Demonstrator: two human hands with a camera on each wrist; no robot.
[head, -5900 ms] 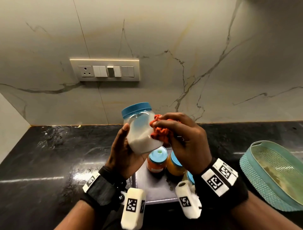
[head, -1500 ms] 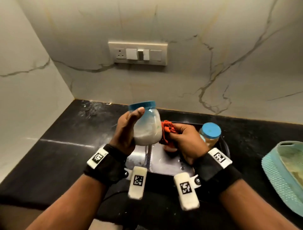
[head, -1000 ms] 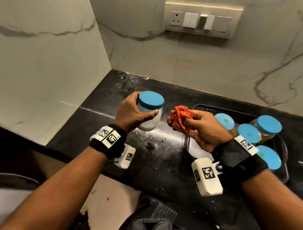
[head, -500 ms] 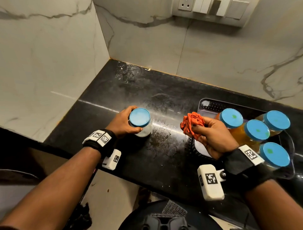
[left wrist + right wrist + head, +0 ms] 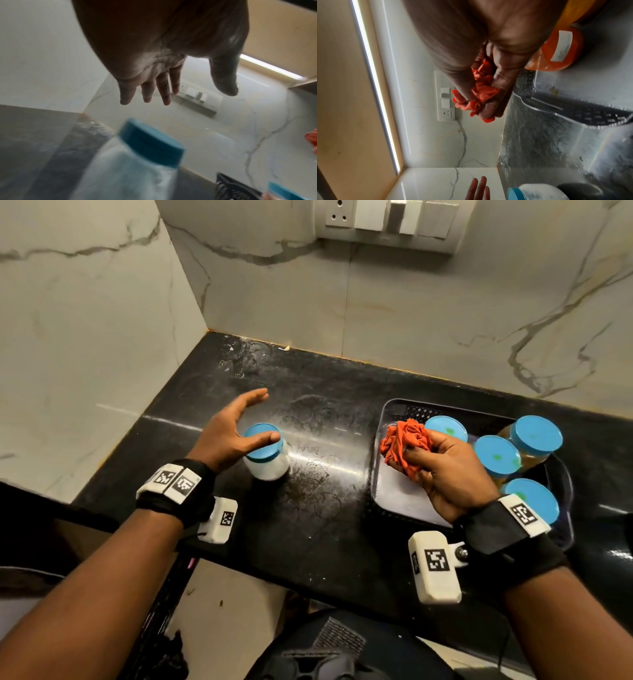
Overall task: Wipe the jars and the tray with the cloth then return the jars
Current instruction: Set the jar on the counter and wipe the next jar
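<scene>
Both hands hover over a black counter. At about nine o'clock, the left hand is spread, fingers straight, poised just above a blue-lidded jar of white powder that stands upright on the counter; the wrist view shows clear space between palm and lid, so nothing is held. At about three o'clock, the right hand has fingers and thumb curled round a bunched orange cloth, held above the near left part of a dark tray. Four more blue-lidded jars stand clustered in the tray's right half, toward four o'clock.

Judging from this layout, one jar is set aside and the next jar comes now. To do that well, the free left hand should take the nearest tray jar by its body, lift it clear of its neighbours, and turn it against the cloth so lid, sides and base all get wiped.
</scene>
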